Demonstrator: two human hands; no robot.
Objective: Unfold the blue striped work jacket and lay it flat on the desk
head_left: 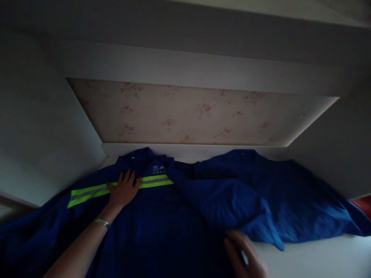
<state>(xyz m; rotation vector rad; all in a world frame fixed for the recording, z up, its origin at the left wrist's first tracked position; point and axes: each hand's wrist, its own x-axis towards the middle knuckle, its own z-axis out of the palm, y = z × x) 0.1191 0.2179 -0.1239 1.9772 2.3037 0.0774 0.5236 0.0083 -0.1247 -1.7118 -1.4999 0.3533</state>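
Note:
A dark blue work jacket (pixel 150 220) with a yellow-green and grey reflective stripe (pixel 156 180) across its chest lies spread out, its collar at the far end. My left hand (pixel 124 189) rests flat over the stripe, fingers spread; a silvery bracelet (pixel 102 222) circles the wrist. Near the jacket's lower right side, my right hand (pixel 246 255) is slightly blurred, its fingers curled in a pinch shape. Whether cloth is caught between them is hidden. One sleeve (pixel 232 200) lies folded toward the right, over a second plain blue garment (pixel 295 200).
Beneath the garments is a white surface (pixel 324 255). Pale side walls (pixel 43 116) and a raised panel frame this recess, with flowered wallpaper (pixel 199 116) at the back. A pale ledge (pixel 275 11) overhangs the top. Something red (pixel 363 204) shows at the right edge.

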